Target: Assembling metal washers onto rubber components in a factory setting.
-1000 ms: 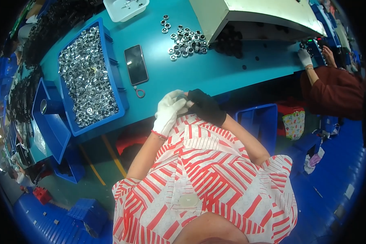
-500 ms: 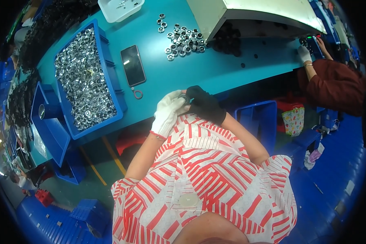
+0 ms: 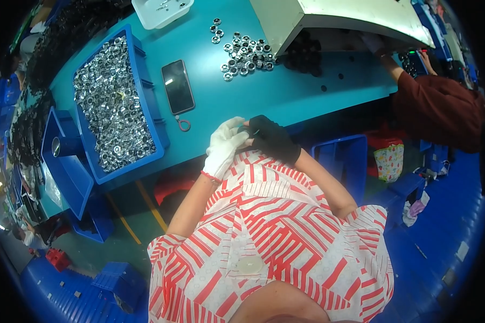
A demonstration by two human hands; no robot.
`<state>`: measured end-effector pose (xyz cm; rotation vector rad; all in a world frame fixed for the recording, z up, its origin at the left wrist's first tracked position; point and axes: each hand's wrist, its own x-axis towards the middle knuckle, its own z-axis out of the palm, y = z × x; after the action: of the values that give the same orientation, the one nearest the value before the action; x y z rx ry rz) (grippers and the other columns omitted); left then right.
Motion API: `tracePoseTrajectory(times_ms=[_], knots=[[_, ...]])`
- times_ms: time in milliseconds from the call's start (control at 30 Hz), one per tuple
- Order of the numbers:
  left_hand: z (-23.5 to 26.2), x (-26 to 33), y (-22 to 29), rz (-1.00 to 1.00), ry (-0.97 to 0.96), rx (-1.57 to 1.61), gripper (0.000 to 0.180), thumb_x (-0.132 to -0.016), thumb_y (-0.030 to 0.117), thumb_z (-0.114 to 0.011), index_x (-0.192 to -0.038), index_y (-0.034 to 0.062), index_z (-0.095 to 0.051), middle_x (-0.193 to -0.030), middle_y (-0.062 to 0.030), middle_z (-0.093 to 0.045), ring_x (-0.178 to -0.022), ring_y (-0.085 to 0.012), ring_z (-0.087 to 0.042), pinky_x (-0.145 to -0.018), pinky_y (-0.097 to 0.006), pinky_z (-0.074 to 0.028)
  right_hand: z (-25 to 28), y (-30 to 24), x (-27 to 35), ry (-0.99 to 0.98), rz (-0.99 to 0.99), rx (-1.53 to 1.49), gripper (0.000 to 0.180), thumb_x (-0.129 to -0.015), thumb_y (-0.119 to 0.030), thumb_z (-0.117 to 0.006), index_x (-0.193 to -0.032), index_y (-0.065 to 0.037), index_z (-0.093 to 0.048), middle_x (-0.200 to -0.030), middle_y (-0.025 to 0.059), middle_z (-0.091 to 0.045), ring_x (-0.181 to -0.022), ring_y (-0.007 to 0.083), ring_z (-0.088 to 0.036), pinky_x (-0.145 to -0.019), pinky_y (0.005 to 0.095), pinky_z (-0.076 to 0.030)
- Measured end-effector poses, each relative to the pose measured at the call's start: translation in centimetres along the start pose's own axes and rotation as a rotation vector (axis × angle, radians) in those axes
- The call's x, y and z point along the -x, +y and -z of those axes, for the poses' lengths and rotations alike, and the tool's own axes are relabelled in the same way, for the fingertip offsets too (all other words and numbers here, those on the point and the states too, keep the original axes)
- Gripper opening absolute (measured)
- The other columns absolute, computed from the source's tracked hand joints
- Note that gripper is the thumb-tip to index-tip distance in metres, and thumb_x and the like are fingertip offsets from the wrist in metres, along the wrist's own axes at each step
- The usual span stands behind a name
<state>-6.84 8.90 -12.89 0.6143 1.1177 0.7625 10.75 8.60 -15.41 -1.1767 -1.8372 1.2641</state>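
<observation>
My left hand (image 3: 224, 142), in a white knit glove with a red cuff, meets my right hand (image 3: 273, 139) just off the table's front edge. The right one wears a black glove with bare fingertips. Between the fingers of both hands sits a small round metal part (image 3: 244, 131), mostly covered by them. Beyond the hands, several similar chrome-and-black round parts (image 3: 246, 55) lie loose on the green table (image 3: 210, 102). A blue crate (image 3: 159, 128) to the left is heaped with many shiny metal rings (image 3: 113, 102).
A phone (image 3: 178, 86) with a red loop lies beside the crate. Ahead right stands a cream metal hood (image 3: 339, 16) with black round pieces (image 3: 303, 56) beneath. A white tray (image 3: 161, 13) is at the back. A co-worker's arm (image 3: 392, 67) reaches under the hood. Blue bin (image 3: 339, 161) stands right.
The co-worker's gloved hand has moved from the table's right end to under the hood. My hands stay together with the small part, fingers shifting slightly around it.
</observation>
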Motion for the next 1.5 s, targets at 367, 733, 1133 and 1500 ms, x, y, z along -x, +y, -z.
tracePoseTrajectory(times_ms=[367,733,1133,1500], knots=[[0.9,0.5,-0.7,-0.031,-0.003,0.135,0.056,-0.082,0.0,-0.061,-0.132,-0.0099,-0.035,-0.11,-0.0175,-0.06,-0.092,-0.0196,-0.063,-0.077,-0.026,-0.056,0.6,0.8,-0.8,-0.058,-0.397,-0.74,0.029,-0.093,-0.02,-0.054,-0.114,0.0,-0.059,-0.098,0.008,-0.064,-0.086,0.0123,-0.061,-0.077,0.025,-0.05],[-1.1,1.9,1.1,-0.045,0.123,-0.138,0.046,-0.084,0.001,-0.058,-0.127,-0.0066,-0.043,-0.104,-0.0135,-0.062,-0.083,-0.0146,-0.062,-0.073,-0.025,-0.053,0.6,0.0,-0.8,-0.115,-0.362,-0.662,0.028,-0.092,-0.019,-0.057,-0.112,-0.001,-0.06,-0.096,0.0062,-0.065,-0.086,0.0121,-0.061,-0.076,0.025,-0.05],[-0.8,1.9,1.3,-0.024,0.013,-0.057,0.052,-0.082,0.004,-0.061,-0.129,-0.0084,-0.04,-0.087,-0.0081,-0.06,-0.074,-0.013,-0.062,-0.067,-0.022,-0.053,-0.2,-0.3,-0.2,0.025,-0.47,-0.948,0.024,-0.093,-0.02,-0.057,-0.106,-0.001,-0.061,-0.095,0.0051,-0.063,-0.082,0.0102,-0.059,-0.074,0.0234,-0.048],[-0.3,1.7,2.1,0.036,-0.07,-0.044,0.05,-0.081,0.001,-0.06,-0.127,-0.0045,-0.043,-0.093,-0.0085,-0.063,-0.073,-0.0129,-0.06,-0.067,-0.023,-0.051,1.0,-1.0,-0.9,-0.055,-0.516,-0.836,0.025,-0.093,-0.025,-0.057,-0.1,-0.002,-0.066,-0.087,0.0027,-0.064,-0.074,0.0085,-0.058,-0.067,0.0229,-0.047]])
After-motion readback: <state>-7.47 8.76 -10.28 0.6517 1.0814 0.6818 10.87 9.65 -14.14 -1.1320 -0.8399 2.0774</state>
